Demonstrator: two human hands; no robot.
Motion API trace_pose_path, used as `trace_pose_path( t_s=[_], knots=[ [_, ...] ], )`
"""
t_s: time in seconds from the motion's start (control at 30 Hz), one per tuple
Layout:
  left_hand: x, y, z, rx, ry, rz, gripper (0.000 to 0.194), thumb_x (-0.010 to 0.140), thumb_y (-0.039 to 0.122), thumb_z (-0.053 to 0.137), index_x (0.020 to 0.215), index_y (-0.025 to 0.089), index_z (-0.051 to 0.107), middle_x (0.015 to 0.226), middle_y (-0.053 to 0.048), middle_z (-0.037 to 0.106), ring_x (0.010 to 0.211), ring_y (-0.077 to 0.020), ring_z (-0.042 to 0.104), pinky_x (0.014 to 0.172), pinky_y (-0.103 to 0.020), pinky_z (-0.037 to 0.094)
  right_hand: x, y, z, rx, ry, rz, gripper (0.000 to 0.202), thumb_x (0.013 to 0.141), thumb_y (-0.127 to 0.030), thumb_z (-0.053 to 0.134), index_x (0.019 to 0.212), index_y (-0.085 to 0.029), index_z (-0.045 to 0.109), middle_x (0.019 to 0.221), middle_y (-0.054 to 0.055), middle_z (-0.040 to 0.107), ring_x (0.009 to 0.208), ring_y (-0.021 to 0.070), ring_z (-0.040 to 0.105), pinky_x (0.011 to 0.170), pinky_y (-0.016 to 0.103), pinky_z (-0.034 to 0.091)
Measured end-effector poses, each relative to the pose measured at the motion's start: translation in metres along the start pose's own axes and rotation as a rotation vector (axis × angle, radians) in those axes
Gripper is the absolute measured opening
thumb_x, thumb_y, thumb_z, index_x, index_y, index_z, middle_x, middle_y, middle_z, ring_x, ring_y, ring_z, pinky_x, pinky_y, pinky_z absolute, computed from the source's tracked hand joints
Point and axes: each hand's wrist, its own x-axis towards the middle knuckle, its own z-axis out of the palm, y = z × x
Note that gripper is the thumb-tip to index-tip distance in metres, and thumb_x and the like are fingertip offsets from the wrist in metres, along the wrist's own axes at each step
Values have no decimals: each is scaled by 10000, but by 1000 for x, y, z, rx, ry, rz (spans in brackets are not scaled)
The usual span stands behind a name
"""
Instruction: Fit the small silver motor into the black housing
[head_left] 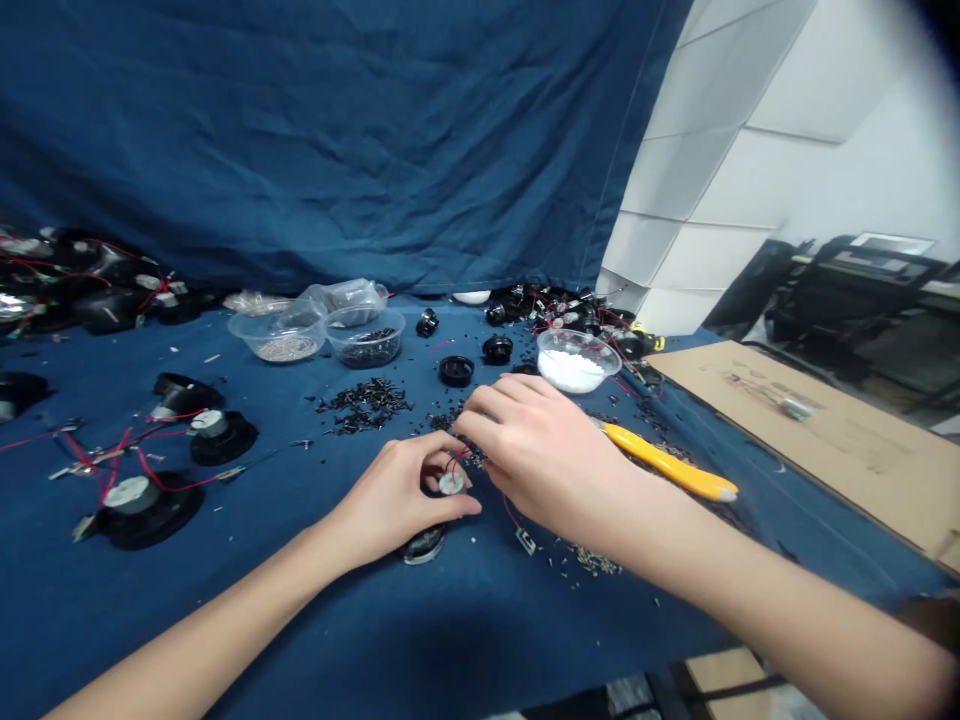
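Note:
My left hand (pixel 394 490) curls its thumb and fingers around a small motor (pixel 451 484) with a pale round end facing up. Thin red wires rise from that end towards my right hand (pixel 544 450), whose fingertips are pinched together just above the motor, on the wires as it appears. From beneath my right hand a red wire runs down to a little green circuit board (pixel 526 541) on the cloth. Under my left hand rests a black round part (pixel 424 545) with a shiny rim, partly covered.
Yellow-handled pliers (pixel 667 462) lie by my right forearm. Beyond are a bowl of white material (pixel 577 362), a bowl of black screws (pixel 365 338), a screw pile (pixel 366 405) and black caps (pixel 456 371). Wired motor assemblies (pixel 135 505) sit left; cardboard (pixel 810 430) lies right.

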Motion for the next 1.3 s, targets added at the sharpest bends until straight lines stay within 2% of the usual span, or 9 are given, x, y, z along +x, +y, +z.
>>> trace_pose_path(
  t_s=[0.13,0.3,0.47,0.63,0.8,0.9,0.97,1.07,1.3],
  knots=[
    [-5,3,2,150,49,35,529,730,378,756,1206,230,578,805,28,725,740,-174,658,734,-281,470,-29,-23,9,274,353,301,176,918,-111,435,913,-163,603,935,81,606,800,186,566,700,299,408],
    [-11,0,8,214,37,95,617,709,389,777,1258,208,563,885,-4,730,791,-192,665,755,-286,496,-39,-29,49,722,4,585,265,968,-171,388,765,-187,556,695,6,609,603,143,553,591,263,372],
    [-14,-2,4,123,-50,72,358,761,346,743,1084,210,670,844,11,737,706,-160,648,660,-244,491,-31,-22,64,943,-10,588,287,1015,-223,343,864,-170,582,829,46,651,752,164,602,679,257,420],
    [-14,1,-1,83,-56,6,633,751,339,753,1318,213,500,999,-25,757,962,-227,674,889,-335,481,-26,-23,61,977,-6,623,300,1018,-242,328,1097,-151,602,1061,108,653,987,217,602,844,322,442],
    [-14,5,0,93,-74,8,396,760,326,739,1054,237,488,988,-6,758,974,-227,675,862,-328,461,-25,-27,67,1076,-12,674,541,1007,-295,362,1521,-164,257,1446,140,420,1378,243,315,1095,414,291],
    [-15,8,-1,40,-73,-2,356,740,271,747,893,236,427,925,28,751,886,-190,682,820,-287,452,-23,-31,78,1316,58,695,444,980,-351,430,1384,-175,484,1377,115,497,1291,235,421,1077,389,306],
    [-16,10,-2,4,-100,-16,351,745,223,733,870,236,406,902,49,743,853,-163,674,794,-258,442,-20,-33,86,1561,120,755,321,926,-367,495,1121,-154,635,1133,102,628,1051,218,563,934,344,411],
    [-17,12,-1,-9,-122,-10,341,747,194,730,872,233,415,887,64,734,828,-138,654,786,-234,428,-15,-36,95,1824,180,808,238,829,-386,591,827,-149,618,778,29,598,730,150,542,698,253,418],
    [-18,5,7,13,-121,26,274,764,254,724,848,217,466,804,58,635,725,-124,560,686,-215,419,-4,-41,98,1788,228,840,347,744,-480,673,709,-178,506,627,-38,437,573,122,482,591,260,462]
  ],
)
